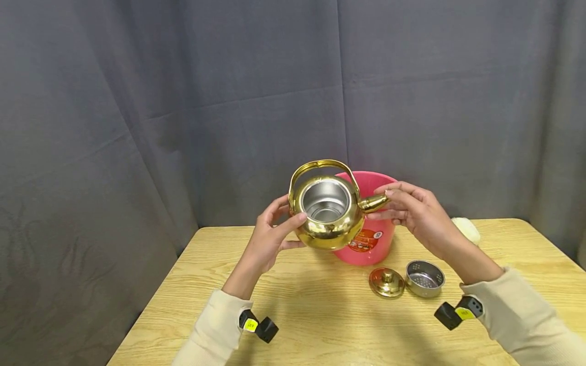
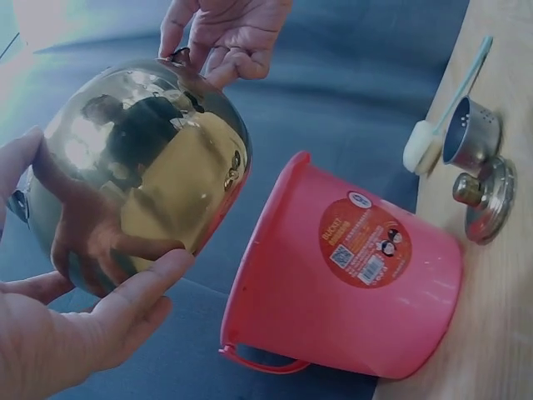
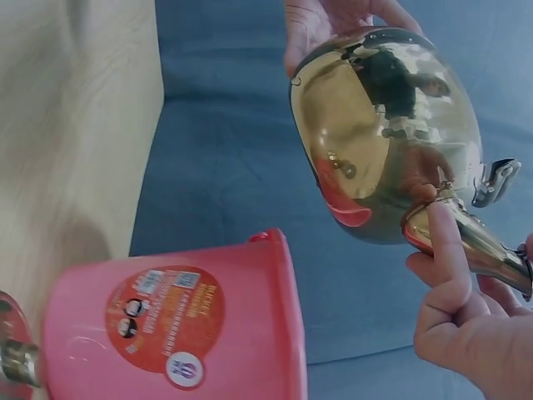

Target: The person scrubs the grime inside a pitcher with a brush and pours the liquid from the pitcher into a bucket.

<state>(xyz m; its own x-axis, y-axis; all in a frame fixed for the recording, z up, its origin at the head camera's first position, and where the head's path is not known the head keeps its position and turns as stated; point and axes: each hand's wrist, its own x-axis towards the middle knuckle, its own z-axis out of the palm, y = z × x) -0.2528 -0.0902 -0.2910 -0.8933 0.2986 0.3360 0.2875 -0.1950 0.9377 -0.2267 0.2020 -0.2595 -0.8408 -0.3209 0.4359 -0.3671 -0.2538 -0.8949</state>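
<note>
A shiny gold teapot (image 1: pixel 327 233), its lid off and its steel inside showing, is held up above the table and tilted toward the head camera. My left hand (image 1: pixel 271 233) grips its round body from the left, thumb near the rim and fingers beneath. On the other side my right hand (image 1: pixel 423 216) holds the spout (image 1: pixel 373 203) between thumb and fingers. The arched handle (image 1: pixel 320 163) stands up at the back. In the left wrist view, the polished body (image 2: pixel 158 175) mirrors the left hand.
Behind the teapot stands a pink bucket (image 1: pixel 385 239) with a round red label. A gold lid (image 1: pixel 386 282) lies beside a perforated steel strainer cup (image 1: pixel 425 278). Further right is a white brush (image 2: pixel 422 148) with a pale blue handle. A grey curtain (image 1: pixel 256 127) hangs behind the table.
</note>
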